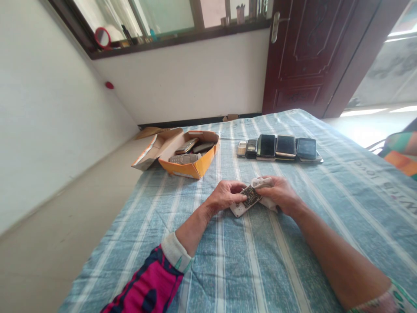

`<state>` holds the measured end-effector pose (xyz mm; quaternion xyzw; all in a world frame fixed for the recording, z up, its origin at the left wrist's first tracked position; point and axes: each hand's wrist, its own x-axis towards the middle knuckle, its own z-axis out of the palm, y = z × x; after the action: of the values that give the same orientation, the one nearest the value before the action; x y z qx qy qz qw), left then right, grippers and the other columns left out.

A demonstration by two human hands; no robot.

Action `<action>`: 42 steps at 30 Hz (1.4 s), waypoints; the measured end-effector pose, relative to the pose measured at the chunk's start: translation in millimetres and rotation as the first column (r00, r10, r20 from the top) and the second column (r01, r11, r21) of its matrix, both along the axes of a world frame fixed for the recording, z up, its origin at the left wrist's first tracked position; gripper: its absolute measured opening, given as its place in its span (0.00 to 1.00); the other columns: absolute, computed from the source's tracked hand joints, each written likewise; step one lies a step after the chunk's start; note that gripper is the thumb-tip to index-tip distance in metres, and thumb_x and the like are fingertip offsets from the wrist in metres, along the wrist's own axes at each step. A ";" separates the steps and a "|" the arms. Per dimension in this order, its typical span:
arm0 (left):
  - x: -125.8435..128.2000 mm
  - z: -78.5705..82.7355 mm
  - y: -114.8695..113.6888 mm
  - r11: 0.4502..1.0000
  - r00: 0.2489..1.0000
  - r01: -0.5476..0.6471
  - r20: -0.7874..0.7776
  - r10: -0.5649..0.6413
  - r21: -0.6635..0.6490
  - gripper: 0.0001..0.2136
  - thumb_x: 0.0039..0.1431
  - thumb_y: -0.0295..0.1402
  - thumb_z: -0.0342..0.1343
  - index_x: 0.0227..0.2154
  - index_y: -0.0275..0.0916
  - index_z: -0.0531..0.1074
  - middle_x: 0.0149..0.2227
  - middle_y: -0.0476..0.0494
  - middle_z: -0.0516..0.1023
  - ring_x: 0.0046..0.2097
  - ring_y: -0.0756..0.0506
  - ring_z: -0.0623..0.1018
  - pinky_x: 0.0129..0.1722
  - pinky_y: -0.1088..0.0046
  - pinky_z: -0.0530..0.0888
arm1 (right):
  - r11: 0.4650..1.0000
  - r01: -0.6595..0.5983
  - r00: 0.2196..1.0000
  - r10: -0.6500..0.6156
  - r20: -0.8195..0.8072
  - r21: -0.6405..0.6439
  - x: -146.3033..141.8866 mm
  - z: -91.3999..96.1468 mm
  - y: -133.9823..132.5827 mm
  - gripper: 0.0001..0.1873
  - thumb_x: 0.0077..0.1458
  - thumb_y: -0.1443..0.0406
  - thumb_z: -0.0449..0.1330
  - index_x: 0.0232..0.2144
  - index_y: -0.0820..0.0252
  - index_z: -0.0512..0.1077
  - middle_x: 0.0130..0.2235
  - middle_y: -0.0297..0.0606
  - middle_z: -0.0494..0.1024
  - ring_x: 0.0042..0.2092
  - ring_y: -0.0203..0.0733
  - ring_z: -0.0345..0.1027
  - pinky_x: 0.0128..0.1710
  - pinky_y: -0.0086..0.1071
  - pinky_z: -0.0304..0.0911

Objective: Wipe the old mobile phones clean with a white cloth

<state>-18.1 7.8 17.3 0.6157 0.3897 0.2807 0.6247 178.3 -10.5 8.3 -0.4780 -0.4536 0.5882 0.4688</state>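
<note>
My left hand [225, 195] grips the left side of a white mobile phone [238, 209] with its back cover off, so dark inner parts show. The phone is tilted, its lower corner close to the striped cloth. In my right hand [279, 191] is a crumpled white wiping cloth [269, 202], pressed against the phone's upper right end. That end of the phone is hidden by the cloth and fingers. Both hands are closed, low over the middle of the bed-like surface.
An open orange box [205, 167] holding several old phones stands left of centre, its lid [156, 150] folded left. Stacked phones [267, 145] form a row at the back right. A striped blue sheet [182, 208] covers the surface. Part of another person [402, 150] shows at the right edge.
</note>
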 end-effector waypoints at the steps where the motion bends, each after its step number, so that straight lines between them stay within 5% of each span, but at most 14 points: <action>1: -0.3 0.0 0.1 1.000 1.000 -0.004 0.001 0.004 -0.004 0.16 0.43 0.30 0.64 0.38 0.33 0.77 0.32 0.45 0.80 0.33 0.47 0.78 0.35 0.72 0.71 | 1.000 -0.002 1.000 0.002 -0.001 0.001 -0.3 -0.1 0.0 0.12 0.34 0.64 0.68 0.26 0.62 0.75 0.23 0.31 0.73 0.24 0.34 0.63 0.23 0.28 0.56; 12: -0.8 0.1 -1.7 0.997 0.995 -0.079 -0.059 0.079 0.001 0.15 0.45 0.30 0.62 0.39 0.33 0.77 0.31 0.45 0.79 0.30 0.49 0.76 0.29 0.75 0.70 | 1.000 -0.004 1.000 0.004 -0.016 0.000 -2.8 -0.5 -0.6 0.15 0.33 0.64 0.69 0.28 0.64 0.75 0.24 0.32 0.73 0.25 0.33 0.63 0.24 0.27 0.56; 17: -6.1 5.0 -2.9 0.993 0.990 -0.102 -0.090 0.107 0.062 0.12 0.50 0.34 0.60 0.37 0.34 0.77 0.35 0.44 0.79 0.34 0.48 0.76 0.34 0.74 0.70 | 1.000 -0.006 1.000 0.006 -0.025 -0.013 -2.0 -2.2 -0.6 0.16 0.33 0.64 0.70 0.29 0.64 0.75 0.24 0.33 0.74 0.25 0.34 0.63 0.25 0.28 0.56; 21: -9.8 3.1 -5.4 0.999 0.999 -0.039 -0.012 0.040 0.027 0.26 0.42 0.33 0.66 0.47 0.34 0.71 0.35 0.44 0.78 0.36 0.47 0.76 0.38 0.70 0.71 | 1.000 -0.009 0.999 0.009 -0.045 -0.009 -1.3 -2.9 -0.3 0.17 0.33 0.64 0.70 0.29 0.64 0.75 0.26 0.33 0.75 0.26 0.35 0.65 0.26 0.28 0.58; 26: -5.1 -1.0 -10.4 0.970 0.978 0.010 -0.204 0.040 0.241 0.37 0.34 0.32 0.70 0.53 0.35 0.66 0.36 0.47 0.75 0.39 0.45 0.75 0.42 0.69 0.70 | 1.000 -0.004 0.999 0.004 -0.045 -0.015 -1.4 -3.8 0.1 0.17 0.33 0.64 0.70 0.29 0.64 0.75 0.26 0.33 0.76 0.26 0.35 0.65 0.26 0.29 0.58; 37: 2.6 10.8 -20.5 0.859 0.927 0.122 -0.367 0.081 0.498 0.18 0.44 0.29 0.59 0.43 0.36 0.73 0.36 0.48 0.75 0.37 0.47 0.73 0.37 0.74 0.69 | 0.999 -0.038 0.997 0.036 -0.062 -0.028 0.1 -1.9 -0.7 0.15 0.35 0.64 0.70 0.29 0.63 0.74 0.25 0.32 0.75 0.26 0.34 0.64 0.26 0.28 0.57; 42: 1.5 7.7 -19.3 0.883 0.951 0.079 -0.302 0.073 0.463 0.19 0.44 0.29 0.60 0.43 0.37 0.74 0.37 0.49 0.75 0.37 0.48 0.73 0.37 0.76 0.69 | 0.997 -0.071 0.995 0.069 -0.075 -0.026 1.5 -1.1 -0.2 0.15 0.35 0.65 0.70 0.29 0.63 0.74 0.26 0.32 0.74 0.26 0.33 0.63 0.26 0.27 0.56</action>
<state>-16.5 -11.5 25.0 0.7856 0.4024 0.2654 0.3880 179.8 -10.7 7.2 -0.4462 -0.4440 0.6281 0.4575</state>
